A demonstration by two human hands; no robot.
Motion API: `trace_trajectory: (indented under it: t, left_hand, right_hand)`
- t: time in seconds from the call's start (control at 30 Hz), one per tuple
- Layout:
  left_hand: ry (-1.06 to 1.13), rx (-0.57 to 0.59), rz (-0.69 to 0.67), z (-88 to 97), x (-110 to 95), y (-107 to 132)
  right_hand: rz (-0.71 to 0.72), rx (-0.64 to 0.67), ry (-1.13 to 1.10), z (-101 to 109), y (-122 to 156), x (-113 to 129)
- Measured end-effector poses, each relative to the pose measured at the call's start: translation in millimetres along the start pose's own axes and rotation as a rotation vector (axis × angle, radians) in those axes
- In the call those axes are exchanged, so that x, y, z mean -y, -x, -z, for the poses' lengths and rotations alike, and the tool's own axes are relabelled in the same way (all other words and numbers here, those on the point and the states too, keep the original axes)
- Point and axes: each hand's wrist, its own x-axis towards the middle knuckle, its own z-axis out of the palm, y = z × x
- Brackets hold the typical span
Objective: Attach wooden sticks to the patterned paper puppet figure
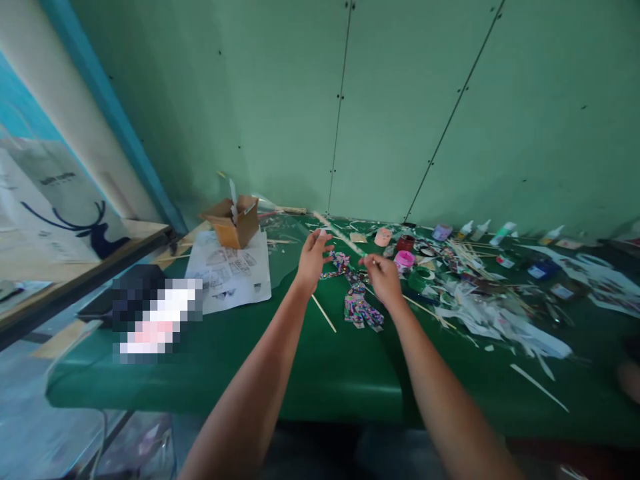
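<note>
My right hand (pixel 383 275) is closed around the lower end of a pale, narrow stick (pixel 340 233), which slants up and left over the table. My left hand (pixel 313 259) is held up just left of the stick, its fingers apart. A small whitish patch shows at its fingertips, too blurred to name. Below and between the hands, a glittery, multicoloured figure with a fringed lower part (pixel 361 303) lies on the green tabletop (pixel 320 383). A thin wooden stick (pixel 324 313) rests beside it, near my left wrist.
A small open cardboard box (pixel 235 223) stands by printed paper sheets (pixel 233 280) at the left. Paint jars (pixel 404 260), glue bottles (pixel 503 233), thin sticks and white scraps (pixel 490 313) crowd the right. A green wall (pixel 280 107) rises behind. Part of another person shows at the right edge.
</note>
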Motion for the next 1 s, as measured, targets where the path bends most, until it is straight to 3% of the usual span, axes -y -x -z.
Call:
trace_trajectory:
  t: [0.13,0.23,0.37,0.53,0.63,0.73,0.9,1.0]
  left_hand:
    - [0.170,0.002,-0.158,0.5,8,-20]
    - [0.303,0.021,-0.101,5.7,19,-16]
    - [0.290,0.191,-0.049,-3.8,37,5]
    - [0.224,0.315,-0.004,-14.4,42,18]
    - [0.324,0.217,0.022,-2.6,30,11]
    - [0.411,-0.079,0.026,14.6,17,0]
    - [0.427,-0.082,0.096,34.6,14,-10]
    - [0.536,-0.179,0.110,44.1,18,-14]
  right_hand:
    - [0.049,0.091,0.024,-13,23,12]
    - [0.067,0.134,0.109,-25,24,13]
    - [0.099,0.119,0.177,-37,25,15]
    - [0.098,0.093,0.101,-32,27,14]
    - [0.093,0.167,0.180,-21,27,12]
    - [0.107,0.239,0.262,-14,26,10]
    - [0.090,0.227,0.400,-2,27,14]
    - [0.032,0.130,0.468,31,45,20]
